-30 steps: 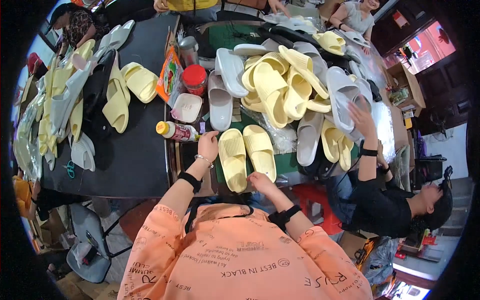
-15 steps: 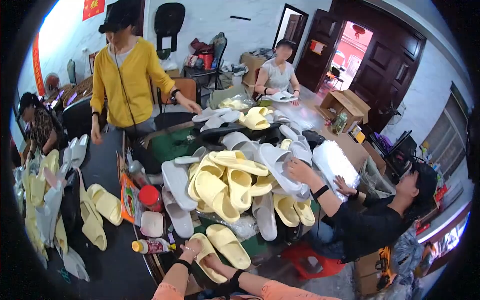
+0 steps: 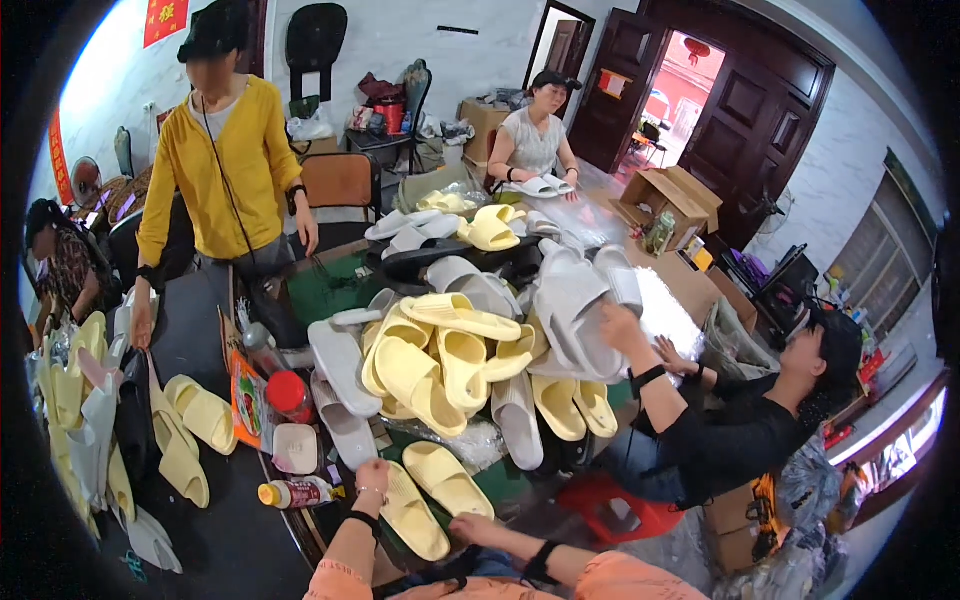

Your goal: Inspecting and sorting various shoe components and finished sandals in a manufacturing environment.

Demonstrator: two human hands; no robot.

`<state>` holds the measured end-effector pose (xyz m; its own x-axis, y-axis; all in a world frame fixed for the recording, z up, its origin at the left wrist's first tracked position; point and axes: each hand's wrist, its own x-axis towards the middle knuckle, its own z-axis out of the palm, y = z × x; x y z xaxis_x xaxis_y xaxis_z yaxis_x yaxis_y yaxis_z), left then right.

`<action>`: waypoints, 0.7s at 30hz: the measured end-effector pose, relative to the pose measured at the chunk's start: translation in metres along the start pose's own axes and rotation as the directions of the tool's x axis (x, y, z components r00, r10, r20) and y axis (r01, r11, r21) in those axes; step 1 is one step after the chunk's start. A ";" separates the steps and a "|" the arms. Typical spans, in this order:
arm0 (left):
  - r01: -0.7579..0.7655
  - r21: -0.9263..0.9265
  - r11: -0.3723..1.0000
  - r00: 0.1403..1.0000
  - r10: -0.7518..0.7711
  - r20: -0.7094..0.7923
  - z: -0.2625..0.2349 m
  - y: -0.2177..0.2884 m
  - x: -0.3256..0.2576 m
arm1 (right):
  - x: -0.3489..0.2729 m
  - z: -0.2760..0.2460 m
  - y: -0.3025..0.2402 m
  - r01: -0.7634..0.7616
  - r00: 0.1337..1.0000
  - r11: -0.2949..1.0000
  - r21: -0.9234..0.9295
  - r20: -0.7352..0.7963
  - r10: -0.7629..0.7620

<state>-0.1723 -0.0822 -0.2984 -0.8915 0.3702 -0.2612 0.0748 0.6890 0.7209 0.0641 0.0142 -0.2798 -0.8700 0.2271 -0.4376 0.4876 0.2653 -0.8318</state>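
While both hands are resting on the pale yellow foam slipper pair (image 3: pixel 425 495) at the near counter (image 3: pixel 230 540) edge, left hand (image 3: pixel 372 478) pinching one, right hand's (image 3: pixel 470 527) grip unclear, that heaped slipper pile (image 3: pixel 440 360) could be sliding down onto them.

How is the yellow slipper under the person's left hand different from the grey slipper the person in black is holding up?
The yellow slipper lies flat on the table with the left hand resting on its end; the grey slipper is lifted and tilted in a co-worker's hand. One is pale yellow, the other light grey. The yellow one sits beside a matching slipper; the grey one is over the big pile. Both are chunky open-toed slides.
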 end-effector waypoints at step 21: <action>-0.042 -0.207 0.977 0.996 0.025 -0.081 0.002 0.006 -0.021 | -0.024 -0.040 -0.043 0.445 0.867 0.640 -0.626 0.120 -0.484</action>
<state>-0.1525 -0.0841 -0.2900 -0.9227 0.3356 -0.1898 0.0179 0.5290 0.8484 0.0664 0.0346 -0.2200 -0.9989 -0.0441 -0.0172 -0.0291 0.8578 -0.5132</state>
